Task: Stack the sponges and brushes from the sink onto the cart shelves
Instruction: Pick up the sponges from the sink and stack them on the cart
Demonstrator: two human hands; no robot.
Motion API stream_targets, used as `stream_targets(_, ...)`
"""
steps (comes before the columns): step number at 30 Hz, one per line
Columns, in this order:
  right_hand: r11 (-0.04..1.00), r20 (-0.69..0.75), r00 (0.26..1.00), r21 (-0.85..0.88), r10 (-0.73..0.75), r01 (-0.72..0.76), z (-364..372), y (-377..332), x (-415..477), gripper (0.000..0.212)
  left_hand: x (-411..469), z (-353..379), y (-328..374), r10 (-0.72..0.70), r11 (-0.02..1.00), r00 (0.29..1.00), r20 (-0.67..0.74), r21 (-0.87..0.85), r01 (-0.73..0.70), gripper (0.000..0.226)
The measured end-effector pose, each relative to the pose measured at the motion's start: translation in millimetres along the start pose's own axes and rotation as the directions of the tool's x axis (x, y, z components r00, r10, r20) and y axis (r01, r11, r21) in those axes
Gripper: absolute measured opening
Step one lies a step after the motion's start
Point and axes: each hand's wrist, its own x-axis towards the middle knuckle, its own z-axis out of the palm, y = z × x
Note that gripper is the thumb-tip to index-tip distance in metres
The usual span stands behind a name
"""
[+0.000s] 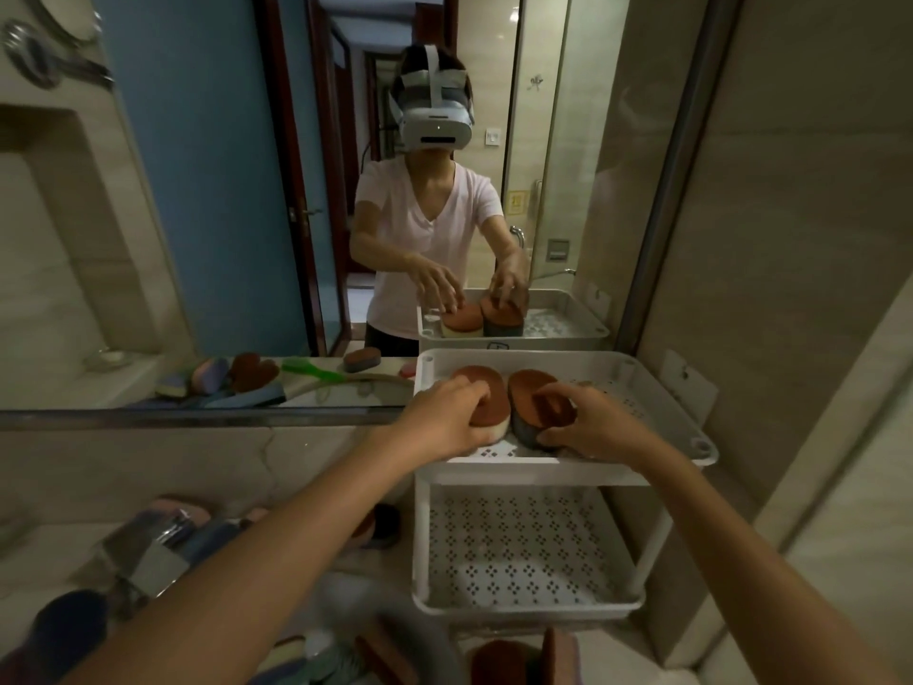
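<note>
Both my arms reach straight forward and a little right, forearms bare, wrists level over the top shelf point(637, 388) of the white cart. My left grip point(457, 417) arches palm-down, fingers curled over the brown top of the cream-based sponge point(496, 405) and thumb against its near side, clamped on it. My right grip point(590, 427) lies beside it, fingers spread across the grey-based sponge point(523, 388), thumb hooked at its near end, holding it. The two sponges lie side by side on the shelf's left half. The lower shelf point(523, 546) sits beneath; more sponges point(499, 657) lie blurred below my arms.
</note>
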Motion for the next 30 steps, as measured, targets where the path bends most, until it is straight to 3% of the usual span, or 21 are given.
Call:
stream_targets(10, 0.996, -0.008, 0.999, 0.077, -0.035, 0.035, 22.2, -9.0, 38.2, 0.063, 17.6, 16.2, -9.7, -0.163, 0.987, 0.962, -0.221, -0.045, 0.157, 0.036)
stream_targets(25, 0.992, 0.058, 0.996, -0.105, -0.061, 0.067, 28.4, 1.8, 41.8, 0.071, 17.3, 17.8, -5.7, -0.257, 0.958, 0.942, -0.216, -0.186, 0.219, 0.037)
stream_targets(30, 0.998, -0.087, 0.994, -0.036, -0.060, 0.058, 17.6, -10.2, 31.7, 0.065, 7.4, 10.0, 2.5, -0.292, 0.948, 0.918, -0.270, -0.211, 0.240, 0.046)
